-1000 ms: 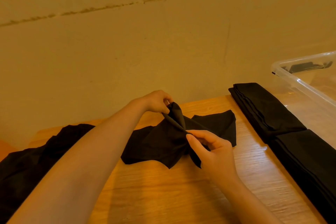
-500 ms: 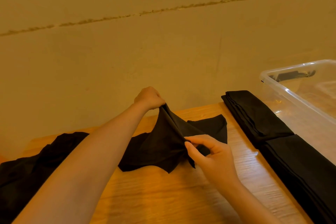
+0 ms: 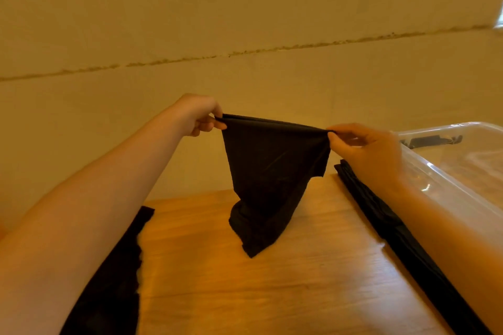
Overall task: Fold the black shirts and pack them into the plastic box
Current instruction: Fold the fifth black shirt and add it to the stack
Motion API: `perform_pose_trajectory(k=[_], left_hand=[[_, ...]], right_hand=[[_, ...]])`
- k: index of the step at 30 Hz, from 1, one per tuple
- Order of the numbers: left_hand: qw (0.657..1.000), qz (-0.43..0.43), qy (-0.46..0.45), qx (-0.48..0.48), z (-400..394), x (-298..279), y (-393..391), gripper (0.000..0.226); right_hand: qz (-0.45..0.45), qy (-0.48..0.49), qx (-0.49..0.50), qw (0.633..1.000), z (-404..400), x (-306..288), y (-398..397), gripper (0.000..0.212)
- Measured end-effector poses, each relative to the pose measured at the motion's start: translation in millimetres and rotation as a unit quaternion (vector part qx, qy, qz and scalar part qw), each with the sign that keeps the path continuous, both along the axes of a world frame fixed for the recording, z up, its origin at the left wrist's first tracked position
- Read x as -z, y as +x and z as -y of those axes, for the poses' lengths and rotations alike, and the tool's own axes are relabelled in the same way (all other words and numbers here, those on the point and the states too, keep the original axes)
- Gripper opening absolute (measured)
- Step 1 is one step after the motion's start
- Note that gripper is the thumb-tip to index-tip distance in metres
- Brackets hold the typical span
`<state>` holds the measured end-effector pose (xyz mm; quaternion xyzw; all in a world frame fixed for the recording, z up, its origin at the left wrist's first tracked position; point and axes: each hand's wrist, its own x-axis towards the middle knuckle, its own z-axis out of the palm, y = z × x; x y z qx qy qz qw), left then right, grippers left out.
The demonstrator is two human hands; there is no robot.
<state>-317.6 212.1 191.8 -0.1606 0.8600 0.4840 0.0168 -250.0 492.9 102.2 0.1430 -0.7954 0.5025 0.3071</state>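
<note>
A black shirt [image 3: 269,171] hangs in the air above the wooden table [image 3: 299,280], its top edge stretched between my hands and its lower end touching the tabletop. My left hand [image 3: 200,117] pinches the left end of that edge. My right hand [image 3: 364,147] pinches the right end. A clear plastic box [image 3: 451,171] stands at the right, partly behind my right wrist. Folded black shirts [image 3: 381,215] lie in a row beside the box, partly hidden by my right forearm.
More loose black cloth [image 3: 114,280] lies on the table at the lower left, under my left forearm. A plain wall rises right behind the table's far edge. A dark clip [image 3: 430,140] shows on the box's far rim.
Both hands have risen and moved apart, lifting the shirt off the table and pulling its top edge taut. The camera has tilted upward.
</note>
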Motion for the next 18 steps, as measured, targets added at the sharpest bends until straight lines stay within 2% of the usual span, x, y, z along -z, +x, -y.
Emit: perform_pose_trajectory(k=[4,10,18], left_hand=[[0.998,-0.019,0.054,0.003,8.1,-35.4,19.5,0.020],[0.992,-0.067,0.108,-0.006,13.8,-63.0,37.1,0.006],[0.989,-0.075,0.125,0.000,25.4,-72.0,51.0,0.005]], right_hand=[[-0.026,0.039,0.009,0.999,-7.7,-42.1,-17.6,0.012],[-0.046,0.061,0.018,0.997,-5.8,-78.9,-31.5,0.010],[0.026,0.031,-0.050,0.998,-5.9,-101.6,-32.7,0.010]])
